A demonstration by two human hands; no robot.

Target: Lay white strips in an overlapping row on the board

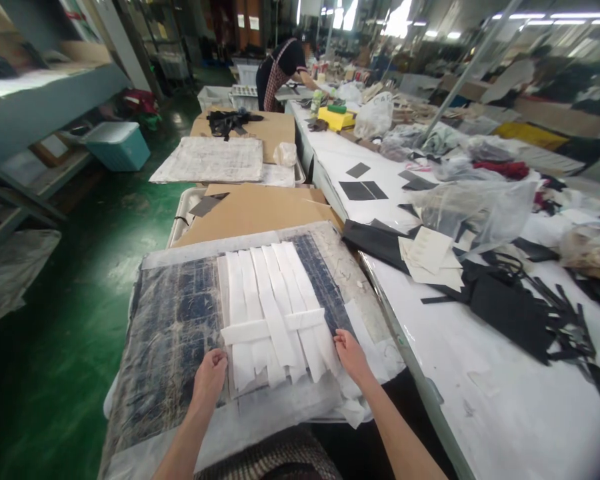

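White strips lie side by side, lengthwise away from me, on a worn board covered in dark blue, frayed cloth. One white cross strip runs across them, passing under at least one lengthwise strip. My left hand is at the strips' left edge, its fingers curled together. On the right edge, my right hand has thumb and fingers pinched close to the outermost strip. What either hand grips, if anything, is too small to make out.
Right of the board stands a long white table with black pieces, cream cards and plastic bags. Beyond the board lie brown cardboard and another worn board. A person bends over the table farther back.
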